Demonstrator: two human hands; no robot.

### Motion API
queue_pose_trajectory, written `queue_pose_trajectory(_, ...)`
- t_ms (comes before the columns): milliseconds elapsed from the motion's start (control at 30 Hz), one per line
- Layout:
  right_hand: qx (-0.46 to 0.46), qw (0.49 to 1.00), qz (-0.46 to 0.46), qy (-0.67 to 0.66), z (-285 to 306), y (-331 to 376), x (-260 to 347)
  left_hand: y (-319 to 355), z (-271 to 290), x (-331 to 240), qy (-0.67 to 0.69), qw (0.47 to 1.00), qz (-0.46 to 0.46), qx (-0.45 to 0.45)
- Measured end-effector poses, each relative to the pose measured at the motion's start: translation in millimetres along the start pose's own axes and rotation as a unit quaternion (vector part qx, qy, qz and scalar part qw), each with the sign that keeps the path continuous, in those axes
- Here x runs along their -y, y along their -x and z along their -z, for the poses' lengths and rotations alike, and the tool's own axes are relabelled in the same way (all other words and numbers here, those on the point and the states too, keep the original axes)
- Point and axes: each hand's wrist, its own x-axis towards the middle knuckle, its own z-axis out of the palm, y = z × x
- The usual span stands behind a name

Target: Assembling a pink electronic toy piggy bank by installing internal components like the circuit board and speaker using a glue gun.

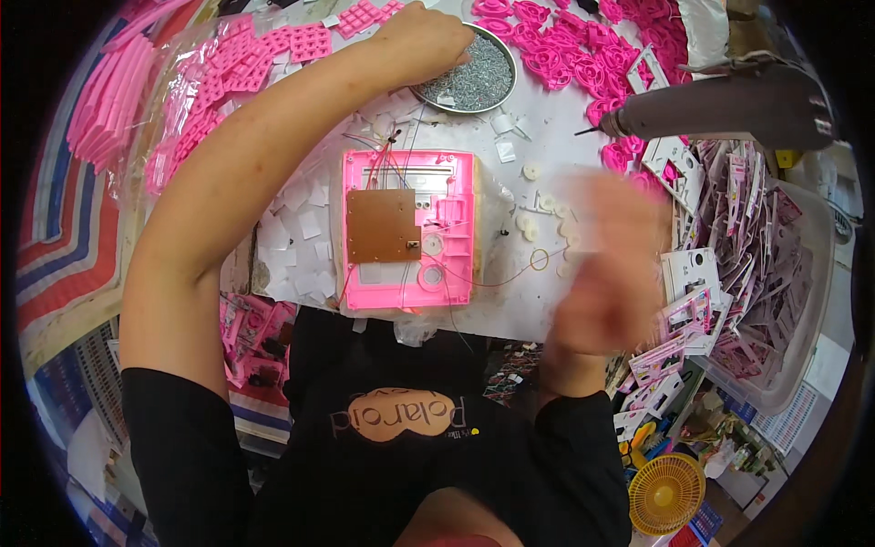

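My left hand reaches across to a round dish full of small silver screws. Its fingers are curled together at the dish's left rim, and whatever they pinch is hidden. Motion smears my right hand over the right part of the table, so its fingers cannot be made out. Between my arms lies a pink plastic casing, open side up. A brown circuit board sits inside it, with thin red and dark wires running out at the top and lower right.
A dark electric screwdriver hangs at the upper right, bit pointing left. Pink parts are heaped behind the dish, with pink button pads at far left. Small white wheels lie near my right hand. A clear bin holds printed panels.
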Motion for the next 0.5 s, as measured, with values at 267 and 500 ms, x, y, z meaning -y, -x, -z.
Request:
queue_pose_trajectory(267,-0.046,0.818,-0.218,-0.531,50.0,-65.6,-68.1,-5.7,17.3,-7.5,0.056,0.996,0.047,-0.050)
queue_pose_trajectory(500,0.002,0.862,-0.295,-0.411,-7.6,-44.0,-33.7,126.6,62.7,-63.3,0.223,0.945,-0.094,-0.221)
